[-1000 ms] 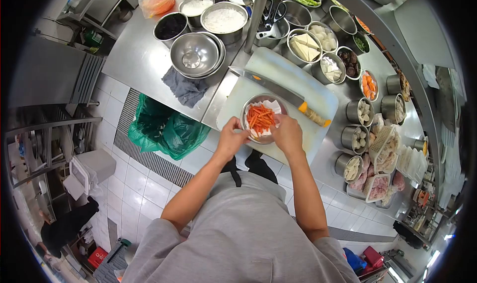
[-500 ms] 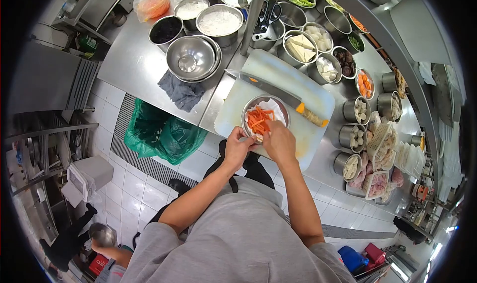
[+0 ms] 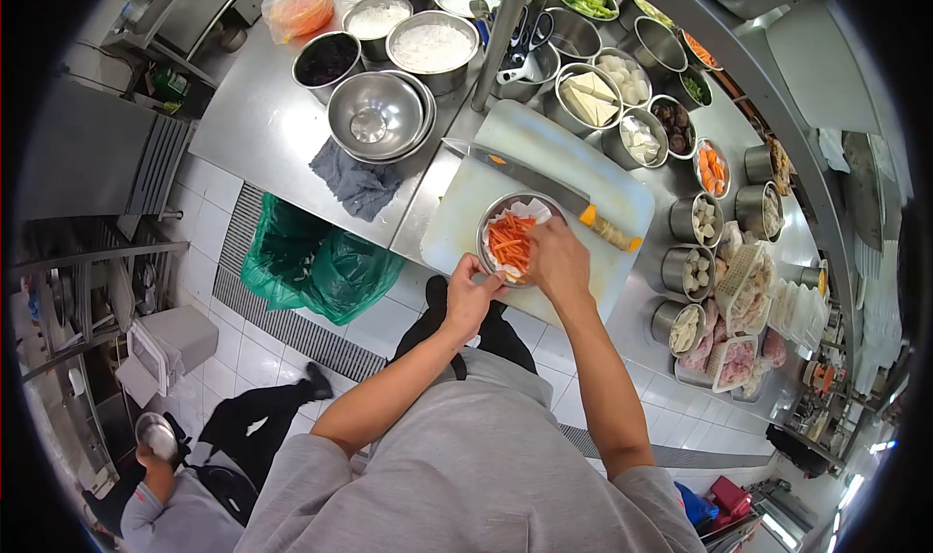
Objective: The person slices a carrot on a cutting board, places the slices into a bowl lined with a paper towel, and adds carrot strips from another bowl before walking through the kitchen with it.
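A steel bowl (image 3: 483, 224) lined with white slices and topped with orange carrot strips (image 3: 508, 242) rests on the near part of the white cutting board (image 3: 583, 281). My left hand (image 3: 471, 295) pinches the bowl's near-left rim between thumb and fingers. Over the bowl's right side is my right hand (image 3: 558, 261), its fingers bent down at the contents; the fingertips are partly hidden, and what they hold cannot be made out. Behind the bowl a large knife (image 3: 530, 179) with a tan and orange handle lies across the board, its blade pointing left.
Stacked steel bowls (image 3: 374, 116) and a grey cloth (image 3: 355, 179) are on the left counter, above a green bin bag (image 3: 321, 266). Steel containers of cut food (image 3: 588, 98) line the back and right. A co-worker (image 3: 190, 500) is at the lower left, holding a metal bowl (image 3: 156, 436).
My right hand has shifted slightly right and up, showing more of the carrot strips. The co-worker at the lower left has moved further into view, with the metal bowl now further left.
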A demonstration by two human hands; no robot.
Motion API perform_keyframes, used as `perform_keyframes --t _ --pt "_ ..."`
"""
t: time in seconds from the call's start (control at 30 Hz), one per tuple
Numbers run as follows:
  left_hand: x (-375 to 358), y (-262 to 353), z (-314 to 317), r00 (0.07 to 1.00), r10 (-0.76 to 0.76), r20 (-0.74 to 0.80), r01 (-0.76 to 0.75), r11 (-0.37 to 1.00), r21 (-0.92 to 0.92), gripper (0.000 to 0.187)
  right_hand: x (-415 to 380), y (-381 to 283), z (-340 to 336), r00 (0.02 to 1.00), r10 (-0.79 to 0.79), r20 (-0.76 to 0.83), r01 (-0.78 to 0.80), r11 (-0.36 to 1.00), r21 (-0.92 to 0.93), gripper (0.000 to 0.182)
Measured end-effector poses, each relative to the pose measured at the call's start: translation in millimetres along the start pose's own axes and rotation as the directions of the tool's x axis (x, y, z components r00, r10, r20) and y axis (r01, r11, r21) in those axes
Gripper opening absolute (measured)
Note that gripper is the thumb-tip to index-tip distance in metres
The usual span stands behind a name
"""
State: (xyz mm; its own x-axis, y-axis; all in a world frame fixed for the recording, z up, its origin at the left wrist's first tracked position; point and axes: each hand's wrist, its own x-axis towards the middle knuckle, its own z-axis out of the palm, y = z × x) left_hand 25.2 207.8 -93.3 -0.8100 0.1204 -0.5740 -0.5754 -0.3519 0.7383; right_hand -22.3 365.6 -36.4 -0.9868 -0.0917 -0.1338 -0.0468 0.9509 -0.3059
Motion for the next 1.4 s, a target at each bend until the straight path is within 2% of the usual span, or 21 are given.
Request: perform_keyframes --t 0.07,0.1,0.17,0.2,0.27,0.5,0.57,0.6,0.67,0.8,0.9,0.97,1.0,1.07,1.1,1.13,1.2,1.23,1.3,1.33,1.4 --pt "0.6 -1.6 -1.3 1.000 -0.003 0.005 0.004 1.000 -0.003 0.020 0.7 -0.1 -2.7 0.951 0.091 -0.294 -0.076 0.995 0.063 0.015" --pt "0.8 -2.7 -1.4 1.000 -0.003 0.004 0.003 1.000 -0.005 0.020 4.1 2.5 -2.9 0.952 0.089 -0.293 -0.074 0.995 0.062 0.015" --pt "-1.3 -1.0 1.4 1.000 -0.009 -0.006 0.009 1.000 0.006 0.020 12.2 10.5 -0.3 0.923 -0.023 -0.383 0.009 0.999 -0.040 0.017" --pt "-2.5 0.0 3.6 1.000 -0.009 0.000 0.009 1.000 0.007 0.020 12.6 13.7 3.8 0.922 -0.020 -0.386 0.005 0.999 -0.042 0.017" --pt "-3.2 1.4 6.1 1.000 0.001 0.013 -0.001 0.999 -0.051 0.019 15.9 17.9 14.0 0.901 -0.119 -0.417 0.060 0.987 -0.152 0.018" --pt "-3.7 4.4 13.8 1.000 -0.012 -0.012 0.011 0.997 -0.076 0.018 13.1 16.4 6.7 0.904 -0.175 -0.390 0.090 0.970 -0.226 0.013" --pt "-2.2 5.3 15.2 0.999 -0.039 -0.010 0.037 0.990 -0.134 0.018 11.1 8.9 -1.2 0.848 -0.322 -0.422 0.307 0.946 -0.104 0.013" --pt "-1.8 5.7 15.7 0.999 -0.038 -0.014 0.036 0.990 -0.137 0.018 8.9 7.3 0.5 0.847 -0.325 -0.420 0.311 0.945 -0.104 0.013" --pt "-0.4 4.7 15.9 1.000 -0.023 -0.002 0.023 0.992 -0.127 0.019 3.2 3.9 4.4 0.985 -0.089 -0.148 0.111 0.984 0.143 0.022" --pt "0.2 4.8 16.9 0.999 -0.040 -0.003 0.039 0.985 -0.167 0.018 -8.7 -4.6 4.7 0.988 -0.104 -0.117 0.126 0.972 0.200 0.032" --pt "-0.4 10.5 17.0 0.998 -0.055 -0.012 0.052 0.982 -0.179 0.020 -20.2 -18.9 3.3 0.990 -0.109 -0.089 0.119 0.986 0.113 0.041" --pt "-0.2 10.2 15.4 0.999 -0.043 -0.017 0.039 0.983 -0.180 0.020 -22.8 -23.1 2.7 0.993 0.041 -0.114 -0.008 0.961 0.277 0.042" --pt "0.2 10.5 15.3 0.999 -0.041 -0.018 0.037 0.983 -0.180 0.020 -23.3 -21.5 4.8 0.993 0.039 -0.116 -0.006 0.961 0.277 0.042" --pt "-0.7 9.0 14.6 0.998 -0.048 -0.031 0.042 0.987 -0.154 0.017 -25.7 -19.6 8.3 0.976 -0.175 -0.130 0.202 0.951 0.236 0.041" --pt "-0.5 8.3 13.5 0.998 -0.051 -0.025 0.047 0.987 -0.152 0.017 -27.5 -17.6 8.6 0.977 -0.168 -0.131 0.195 0.952 0.235 0.041" --pt "0.3 9.3 12.4 0.999 -0.037 -0.005 0.035 0.986 -0.164 0.017 -27.1 -19.9 4.0 0.990 -0.064 -0.130 0.102 0.944 0.315 0.038" --pt "1.3 10.0 14.3 0.999 -0.036 0.001 0.036 0.987 -0.157 0.018 -23.7 -21.1 3.3 0.977 0.136 -0.162 -0.033 0.854 0.519 0.030" --pt "1.2 10.9 14.1 0.999 -0.035 -0.004 0.034 0.987 -0.158 0.018 -21.8 -14.7 10.5 0.978 0.132 -0.160 -0.030 0.853 0.521 0.030" --pt "0.1 12.1 11.0 0.998 -0.057 0.041 0.063 0.986 -0.153 0.017 -18.8 1.7 25.7 0.966 0.245 -0.078 -0.090 0.606 0.790 0.034" --pt "0.6 12.1 9.7 0.998 -0.056 0.039 0.061 0.987 -0.151 0.017 -16.8 -2.8 8.0 0.948 0.311 0.070 -0.233 0.523 0.820 0.029" --pt "2.5 11.6 8.6 0.996 -0.047 0.076 0.059 0.984 -0.166 0.017 -11.8 -0.1 -1.7 0.949 0.306 0.071 -0.223 0.497 0.838 0.028"
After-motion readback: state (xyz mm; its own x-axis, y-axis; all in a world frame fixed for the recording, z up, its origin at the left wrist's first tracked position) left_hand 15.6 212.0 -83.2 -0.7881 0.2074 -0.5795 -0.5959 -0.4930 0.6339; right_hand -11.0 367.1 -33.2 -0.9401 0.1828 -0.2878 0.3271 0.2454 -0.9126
